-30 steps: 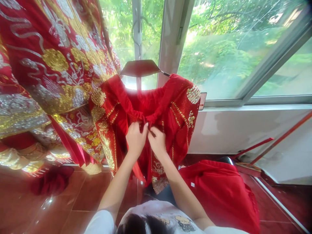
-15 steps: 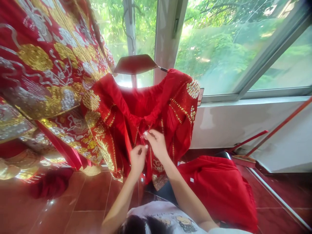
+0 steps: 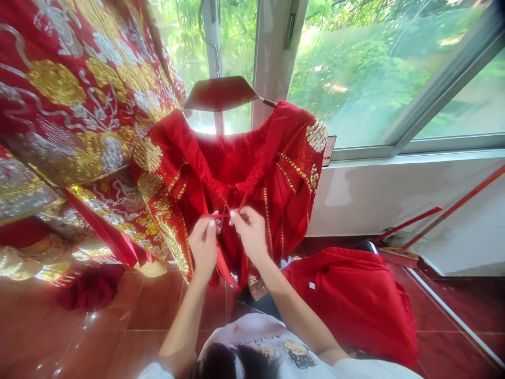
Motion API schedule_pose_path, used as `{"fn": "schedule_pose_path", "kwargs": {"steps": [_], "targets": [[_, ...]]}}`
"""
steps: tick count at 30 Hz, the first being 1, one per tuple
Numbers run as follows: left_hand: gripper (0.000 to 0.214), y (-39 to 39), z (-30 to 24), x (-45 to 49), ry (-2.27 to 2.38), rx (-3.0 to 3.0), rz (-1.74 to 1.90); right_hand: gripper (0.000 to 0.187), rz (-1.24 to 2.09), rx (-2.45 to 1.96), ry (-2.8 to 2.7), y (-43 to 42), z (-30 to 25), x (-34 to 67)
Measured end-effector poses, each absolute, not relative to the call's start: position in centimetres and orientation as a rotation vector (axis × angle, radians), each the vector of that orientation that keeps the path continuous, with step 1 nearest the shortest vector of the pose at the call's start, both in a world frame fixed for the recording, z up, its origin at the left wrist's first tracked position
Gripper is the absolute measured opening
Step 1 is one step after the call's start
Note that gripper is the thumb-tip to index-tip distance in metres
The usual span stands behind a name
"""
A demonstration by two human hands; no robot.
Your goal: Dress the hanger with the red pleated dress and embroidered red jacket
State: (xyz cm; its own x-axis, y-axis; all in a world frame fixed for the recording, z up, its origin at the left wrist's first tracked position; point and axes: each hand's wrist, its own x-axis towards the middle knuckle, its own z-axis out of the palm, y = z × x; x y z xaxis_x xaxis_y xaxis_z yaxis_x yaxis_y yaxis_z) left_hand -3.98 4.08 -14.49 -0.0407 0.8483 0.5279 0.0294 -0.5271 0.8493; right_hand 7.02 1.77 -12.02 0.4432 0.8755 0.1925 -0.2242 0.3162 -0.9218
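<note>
A red skirt with gold beadwork hangs from a dark wooden hanger in front of the window. Thin red ribbon ties come off its gathered waist. My left hand pinches one ribbon end and holds it out to the left. My right hand pinches the other ribbon just below the waist. Both hands are closed on the ties, close together in front of the skirt.
A large red garment with gold and silver embroidery hangs at the left. Red cloth lies heaped on a dark seat at the lower right. A red-handled broom leans on the white wall under the window sill. The floor is red tile.
My hands have come down from the gathered waist and drawn the ribbon ties out. The left hand has pulled its ribbon leftwards. The view has shifted slightly.
</note>
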Motion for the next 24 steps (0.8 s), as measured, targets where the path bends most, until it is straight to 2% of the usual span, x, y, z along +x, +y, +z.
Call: {"fn": "schedule_pose_path", "kwargs": {"steps": [4, 8, 14, 19, 24], "targets": [[0.013, 4.9, -10.6, -3.0, 0.902, 2.22, 1.651, 0.02, 0.749, -0.985, -0.832, 1.6, -12.3, 6.7], [0.007, 5.3, -9.1, -1.5, 1.043, 2.328, 1.747, 0.018, 0.689, -1.02, -0.88, 1.4, -12.4, 6.9], [0.029, 5.3, -9.1, -0.8, 1.419, 2.027, 1.866, 0.019, 0.669, -1.03, -0.913, 1.1, -12.2, 6.9], [0.029, 5.8, -9.7, -1.3, 0.868, 1.47, 1.491, 0.021, 0.727, -0.992, -0.921, 1.0, -12.0, 6.6], [0.045, 6.6, -10.8, -2.6, 0.601, 1.01, 1.308, 0.024, 0.812, -0.996, -0.879, 0.7, -11.8, 6.6]]}}
